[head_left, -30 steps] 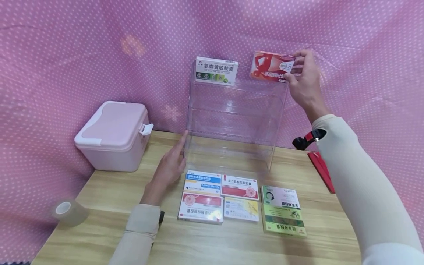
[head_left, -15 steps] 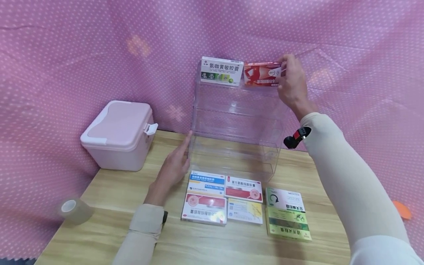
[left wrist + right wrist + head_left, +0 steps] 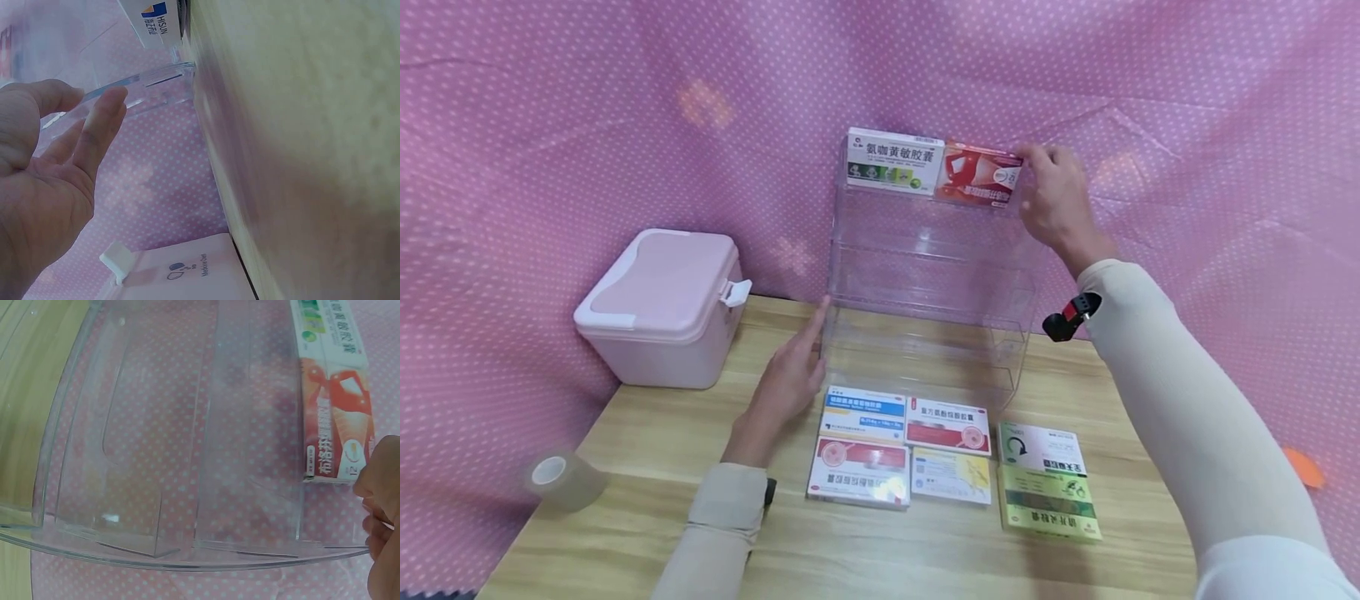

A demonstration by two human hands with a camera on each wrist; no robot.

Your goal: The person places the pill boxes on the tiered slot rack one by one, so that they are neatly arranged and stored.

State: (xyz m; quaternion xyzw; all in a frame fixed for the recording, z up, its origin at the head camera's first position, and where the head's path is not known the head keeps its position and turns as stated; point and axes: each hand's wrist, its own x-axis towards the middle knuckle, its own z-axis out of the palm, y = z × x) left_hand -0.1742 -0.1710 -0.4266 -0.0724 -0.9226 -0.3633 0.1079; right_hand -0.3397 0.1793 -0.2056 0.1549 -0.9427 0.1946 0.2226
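A clear tiered acrylic rack [image 3: 925, 283] stands on the table. On its top tier a white-and-green medicine box [image 3: 895, 162] leans beside a red medicine box [image 3: 977, 173], their ends meeting. My right hand [image 3: 1060, 200] is at the red box's outer end, its fingers bent at the upper corner; in the right wrist view the other fingers [image 3: 378, 534] curl below that corner. My left hand [image 3: 786, 379] rests with fairly straight fingers against the rack's left side. In the left wrist view the thumb and fingers [image 3: 103, 125] touch the clear side panel.
In front of the rack lie several medicine boxes: blue-and-white [image 3: 865, 414], red-and-white [image 3: 947, 425], yellow-and-white [image 3: 951, 477] and green-gold [image 3: 1048, 504]. A pink medicine chest [image 3: 658, 304] stands at left, with a tape roll [image 3: 565, 482] nearer. A pink dotted cloth [image 3: 760, 92] hangs behind.
My right hand has moved the red box left and down onto the top tier, against the white-and-green box. My left hand stays at the rack's side.
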